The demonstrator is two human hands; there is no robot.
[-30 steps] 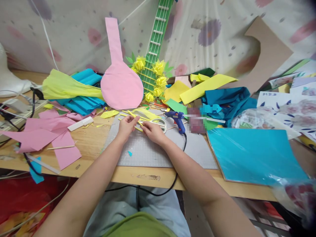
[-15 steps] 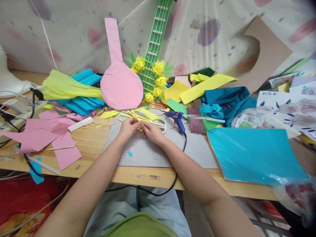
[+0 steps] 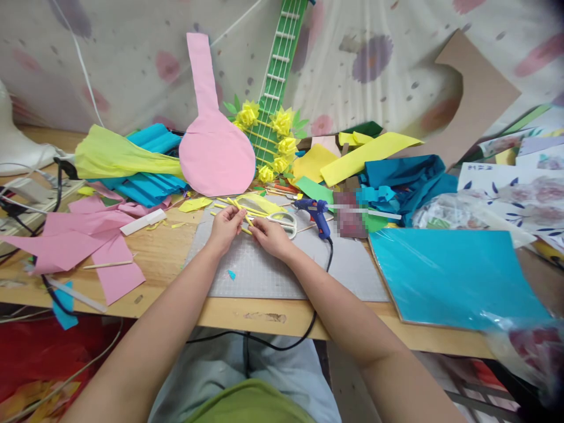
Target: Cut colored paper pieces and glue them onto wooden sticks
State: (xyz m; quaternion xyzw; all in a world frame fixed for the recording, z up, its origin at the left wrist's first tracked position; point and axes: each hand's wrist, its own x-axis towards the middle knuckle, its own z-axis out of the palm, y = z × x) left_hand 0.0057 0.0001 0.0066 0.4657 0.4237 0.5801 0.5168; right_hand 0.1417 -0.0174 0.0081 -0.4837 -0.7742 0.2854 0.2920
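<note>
Over the grey cutting mat point(image 3: 259, 276), my left hand point(image 3: 226, 228) and my right hand point(image 3: 272, 236) are close together with fingers pinched. A thin yellow paper strip point(image 3: 248, 221) runs between them, and both hands grip it. Its ends are partly hidden by the fingers. Just behind the hands lie several more yellow strips and a yellow paper piece point(image 3: 264, 204). White-handled scissors point(image 3: 287, 221) rest beside my right hand, their blades mostly hidden. Farther right stands a blue glue gun point(image 3: 318, 212) with a black cord.
A pink paper-covered lute shape point(image 3: 217, 155) and a green stringed instrument model point(image 3: 269, 126) with yellow paper flowers lean at the back. Pink paper scraps point(image 3: 79, 235) are on the left. A blue sheet stack point(image 3: 453, 276) lies right. The glue gun's cord point(image 3: 314, 317) hangs over the table edge.
My hands have moved slightly apart, with the left shifting a little left and up. More of the yellow strip shows between the fingers.
</note>
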